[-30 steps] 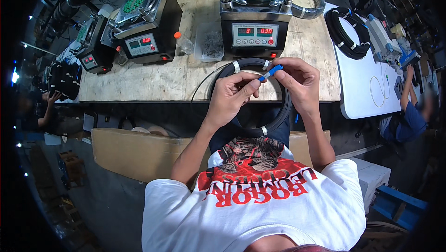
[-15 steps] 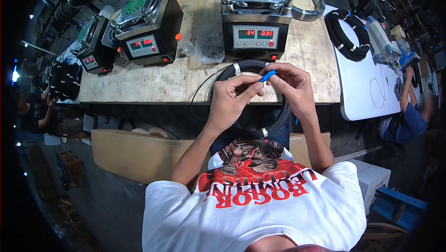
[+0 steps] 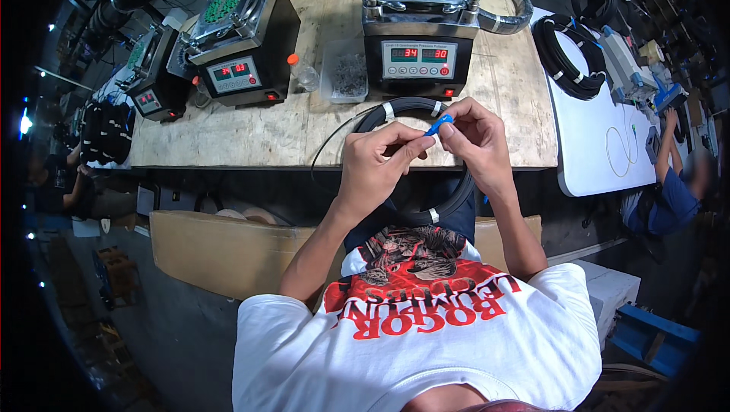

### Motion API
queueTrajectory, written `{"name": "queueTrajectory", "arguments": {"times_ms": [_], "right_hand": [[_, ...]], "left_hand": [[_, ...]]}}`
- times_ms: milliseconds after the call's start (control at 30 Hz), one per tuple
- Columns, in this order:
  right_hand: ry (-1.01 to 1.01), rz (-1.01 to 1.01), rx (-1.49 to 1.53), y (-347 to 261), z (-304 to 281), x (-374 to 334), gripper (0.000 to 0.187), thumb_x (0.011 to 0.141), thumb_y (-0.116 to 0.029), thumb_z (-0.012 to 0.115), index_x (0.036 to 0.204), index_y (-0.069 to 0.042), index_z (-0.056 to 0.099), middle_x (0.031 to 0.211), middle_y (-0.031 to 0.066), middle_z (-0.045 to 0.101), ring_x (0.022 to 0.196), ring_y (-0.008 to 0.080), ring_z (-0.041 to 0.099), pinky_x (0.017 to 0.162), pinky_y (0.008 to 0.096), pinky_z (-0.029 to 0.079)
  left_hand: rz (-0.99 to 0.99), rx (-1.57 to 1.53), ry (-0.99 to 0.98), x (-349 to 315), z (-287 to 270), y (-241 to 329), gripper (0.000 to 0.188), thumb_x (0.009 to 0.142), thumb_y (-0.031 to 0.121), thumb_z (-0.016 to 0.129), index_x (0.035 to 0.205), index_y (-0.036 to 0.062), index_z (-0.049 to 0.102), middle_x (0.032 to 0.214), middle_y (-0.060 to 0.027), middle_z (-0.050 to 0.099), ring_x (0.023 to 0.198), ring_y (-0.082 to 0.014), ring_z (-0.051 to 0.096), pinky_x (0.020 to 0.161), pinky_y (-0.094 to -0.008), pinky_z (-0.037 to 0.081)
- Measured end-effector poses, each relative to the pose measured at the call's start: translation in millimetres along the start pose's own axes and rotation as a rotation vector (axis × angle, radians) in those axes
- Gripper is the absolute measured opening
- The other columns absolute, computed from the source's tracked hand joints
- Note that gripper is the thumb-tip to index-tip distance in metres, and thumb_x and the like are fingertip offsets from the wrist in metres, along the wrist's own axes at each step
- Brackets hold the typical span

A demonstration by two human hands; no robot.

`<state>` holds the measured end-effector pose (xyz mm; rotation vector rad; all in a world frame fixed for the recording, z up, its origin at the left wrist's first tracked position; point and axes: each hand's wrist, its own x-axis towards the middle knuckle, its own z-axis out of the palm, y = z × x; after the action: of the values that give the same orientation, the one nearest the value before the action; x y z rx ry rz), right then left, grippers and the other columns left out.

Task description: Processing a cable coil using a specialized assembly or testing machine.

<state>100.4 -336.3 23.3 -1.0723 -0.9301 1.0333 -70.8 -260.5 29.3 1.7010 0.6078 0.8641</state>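
Note:
Between my two hands, over the front edge of the wooden bench, is a small blue fiber-optic connector (image 3: 439,125). My right hand (image 3: 487,152) pinches its upper end between thumb and fingers. My left hand (image 3: 371,169) is closed at the connector's lower end, thumb against forefinger; whether it grips the boot or the thin cable is hidden by the fingertips. Behind and below the hands is a coil of black cable (image 3: 453,204), bound with white ties, partly on the bench and partly hanging over its edge. A thin black strand loops out left of the coil.
A polishing machine (image 3: 418,30) with lit displays stands just beyond my hands, others (image 3: 247,70) farther left. Between them are a clear tub of small pieces (image 3: 344,81) and an orange-capped bottle (image 3: 306,77). At right, a white table (image 3: 589,161) bears more cable; a person works beside it.
My hands stay almost in place, the right one shifting slightly left. A little more of the blue connector shows between the fingertips.

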Motion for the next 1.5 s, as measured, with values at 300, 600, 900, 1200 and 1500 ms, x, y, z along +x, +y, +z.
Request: {"name": "queueTrajectory", "arguments": {"times_ms": [300, 600, 900, 1200, 1500], "right_hand": [[-0.015, -0.052, 0.025, 12.3, 1.9, -3.0, 0.013, 0.092, -0.008, 0.069, 0.095, -0.002, 0.057, 0.088, -0.0007, 0.059, 0.077, 0.0019, 0.052, 0.063, 0.019, 0.04], [-0.161, 0.005, -0.14, 3.7, -38.4, 0.6, 0.024, 0.098, -0.017, 0.063, 0.113, 0.002, 0.061, 0.09, 0.002, 0.063, 0.079, 0.0089, 0.058, 0.071, 0.0247, 0.048], [-0.194, 0.493, -1.082, 103.7, -175.2, -40.0, 0.042, 0.091, -0.013, 0.067, 0.127, -0.008, 0.046, 0.087, 0.0214, 0.07, 0.087, 0.0327, 0.07, 0.077, 0.0391, 0.052], [-0.052, 0.424, -0.256, 47.8, -144.4, -57.6, 0.023, 0.09, -0.005, 0.058, 0.112, 0.0, 0.061, 0.079, 0.0064, 0.064, 0.073, 0.0125, 0.061, 0.07, 0.0261, 0.048], [-0.103, 0.124, -0.421, 6.6, -70.9, -24.5, 0.02, 0.092, -0.003, 0.064, 0.11, 0.004, 0.066, 0.093, 0.0062, 0.066, 0.088, 0.013, 0.063, 0.074, 0.0257, 0.049]], "left_hand": [[0.035, -0.012, -0.038, -1.1, -0.6, -1.5, 0.014, 0.092, 0.012, 0.072, 0.091, -0.0013, 0.073, 0.069, -0.0051, 0.069, 0.052, -0.0036, 0.054, 0.048, -0.0198, 0.04], [-0.166, -0.209, -0.055, -1.0, 7.5, -13.8, 0.015, 0.094, 0.013, 0.069, 0.093, -0.0017, 0.07, 0.071, -0.0025, 0.067, 0.055, -0.0018, 0.051, 0.048, -0.0193, 0.039], [-0.285, -0.297, -0.029, -15.6, -5.6, -28.1, 0.016, 0.097, 0.017, 0.065, 0.098, 0.0003, 0.065, 0.073, -0.0048, 0.064, 0.052, -0.0018, 0.049, 0.043, -0.0163, 0.036], [-0.271, -0.364, -0.035, -16.7, -7.9, -19.3, 0.025, 0.097, 0.021, 0.067, 0.107, -0.0007, 0.065, 0.076, -0.0053, 0.066, 0.056, -0.0047, 0.055, 0.047, -0.0176, 0.04], [-0.068, -0.352, 0.067, -19.9, 16.2, -61.0, 0.013, 0.092, 0.007, 0.071, 0.102, -0.0016, 0.071, 0.091, 0.0031, 0.058, 0.071, -0.0022, 0.048, 0.063, -0.0197, 0.038]]}}
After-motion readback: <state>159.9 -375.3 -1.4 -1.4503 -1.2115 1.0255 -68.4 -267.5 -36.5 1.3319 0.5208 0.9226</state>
